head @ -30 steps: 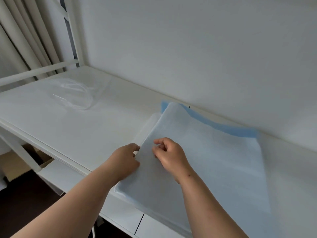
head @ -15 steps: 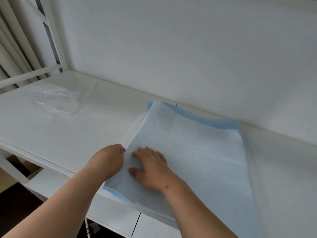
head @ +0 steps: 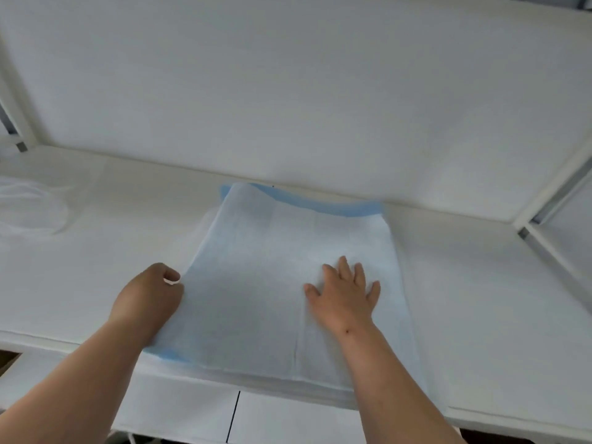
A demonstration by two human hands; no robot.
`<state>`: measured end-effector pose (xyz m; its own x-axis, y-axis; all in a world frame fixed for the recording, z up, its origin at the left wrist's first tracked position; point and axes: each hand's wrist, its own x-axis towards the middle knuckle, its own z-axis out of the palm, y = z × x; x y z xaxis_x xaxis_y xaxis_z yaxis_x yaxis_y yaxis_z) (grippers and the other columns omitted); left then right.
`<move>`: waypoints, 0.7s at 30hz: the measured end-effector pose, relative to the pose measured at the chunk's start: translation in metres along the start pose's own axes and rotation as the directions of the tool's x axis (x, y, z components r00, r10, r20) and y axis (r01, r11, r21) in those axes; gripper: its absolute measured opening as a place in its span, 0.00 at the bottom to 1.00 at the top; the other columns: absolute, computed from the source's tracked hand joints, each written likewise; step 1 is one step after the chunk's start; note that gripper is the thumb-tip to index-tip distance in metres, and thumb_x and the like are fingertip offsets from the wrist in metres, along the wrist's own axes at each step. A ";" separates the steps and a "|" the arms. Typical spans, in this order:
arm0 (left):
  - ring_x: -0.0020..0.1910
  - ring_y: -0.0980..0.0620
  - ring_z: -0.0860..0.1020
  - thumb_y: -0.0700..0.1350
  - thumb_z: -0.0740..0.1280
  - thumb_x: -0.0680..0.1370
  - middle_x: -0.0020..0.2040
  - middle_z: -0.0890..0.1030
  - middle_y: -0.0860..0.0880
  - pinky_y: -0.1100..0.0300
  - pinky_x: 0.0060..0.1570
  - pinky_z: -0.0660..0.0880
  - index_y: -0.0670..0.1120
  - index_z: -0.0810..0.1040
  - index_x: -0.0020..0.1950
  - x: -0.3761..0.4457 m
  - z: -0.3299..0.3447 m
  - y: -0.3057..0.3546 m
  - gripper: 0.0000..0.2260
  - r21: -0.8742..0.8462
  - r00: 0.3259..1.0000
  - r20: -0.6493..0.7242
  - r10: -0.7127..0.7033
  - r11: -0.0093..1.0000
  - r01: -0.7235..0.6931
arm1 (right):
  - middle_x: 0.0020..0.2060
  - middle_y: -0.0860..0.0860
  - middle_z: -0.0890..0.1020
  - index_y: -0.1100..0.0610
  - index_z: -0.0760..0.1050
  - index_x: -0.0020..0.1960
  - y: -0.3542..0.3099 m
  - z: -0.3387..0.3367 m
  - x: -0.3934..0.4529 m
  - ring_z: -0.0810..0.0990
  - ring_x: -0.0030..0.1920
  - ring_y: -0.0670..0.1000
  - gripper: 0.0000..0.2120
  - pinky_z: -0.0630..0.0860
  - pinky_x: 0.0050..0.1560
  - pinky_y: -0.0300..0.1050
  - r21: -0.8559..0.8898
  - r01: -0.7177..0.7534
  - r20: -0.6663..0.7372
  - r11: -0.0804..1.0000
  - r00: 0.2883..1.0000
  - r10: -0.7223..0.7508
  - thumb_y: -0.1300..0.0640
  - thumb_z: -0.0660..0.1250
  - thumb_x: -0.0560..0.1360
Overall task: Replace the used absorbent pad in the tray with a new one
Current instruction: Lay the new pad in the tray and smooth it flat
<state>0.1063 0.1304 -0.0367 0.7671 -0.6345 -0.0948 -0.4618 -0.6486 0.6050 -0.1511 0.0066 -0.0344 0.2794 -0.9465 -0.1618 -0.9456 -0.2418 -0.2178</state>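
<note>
Looks about midway: fresh pad stack (head: 282,283) flat on the worktop (head: 96,267), left grip (head: 150,296) pinching its left edge, right grip (head: 346,296) spread flat on top, no tray visible yet.

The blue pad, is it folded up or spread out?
Spread out. The blue pad lies flat on the table, right hand flat on it.

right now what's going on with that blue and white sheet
A person is working on a stack of absorbent pads on a white shelf. The left hand grips the top pad's left edge, while the right hand lies flat on top, fingers spread. No tray is in view.
</note>
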 end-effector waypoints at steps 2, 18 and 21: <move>0.45 0.44 0.75 0.45 0.66 0.74 0.46 0.78 0.48 0.56 0.45 0.69 0.50 0.75 0.52 0.000 -0.001 0.002 0.07 -0.019 1.000 0.014 -0.012 1.000 0.012 | 0.79 0.49 0.41 0.47 0.50 0.79 0.018 -0.002 0.000 0.38 0.78 0.56 0.32 0.38 0.74 0.65 -0.002 -0.060 0.043 0.998 0.997 0.060 0.36 0.49 0.79; 0.50 0.45 0.78 0.48 0.64 0.73 0.50 0.80 0.51 0.46 0.59 0.73 0.54 0.76 0.46 0.019 0.013 0.003 0.04 0.091 0.993 0.118 0.018 0.995 -0.029 | 0.79 0.48 0.40 0.45 0.44 0.79 0.059 0.002 -0.004 0.37 0.78 0.56 0.33 0.36 0.74 0.63 -0.034 -0.048 0.071 0.998 0.996 0.051 0.33 0.43 0.78; 0.48 0.46 0.78 0.46 0.64 0.75 0.51 0.80 0.50 0.52 0.53 0.75 0.53 0.76 0.55 0.011 0.009 0.010 0.09 0.014 0.994 0.103 0.038 0.999 -0.040 | 0.79 0.48 0.40 0.44 0.43 0.79 0.059 0.004 -0.002 0.36 0.78 0.56 0.33 0.36 0.74 0.63 -0.051 -0.045 0.069 0.998 0.996 0.048 0.33 0.42 0.78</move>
<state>0.1063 0.1126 -0.0387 0.6992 -0.6985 -0.1523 -0.4981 -0.6288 0.5970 -0.2071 -0.0046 -0.0508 0.2441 -0.9401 -0.2381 -0.9644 -0.2095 -0.1614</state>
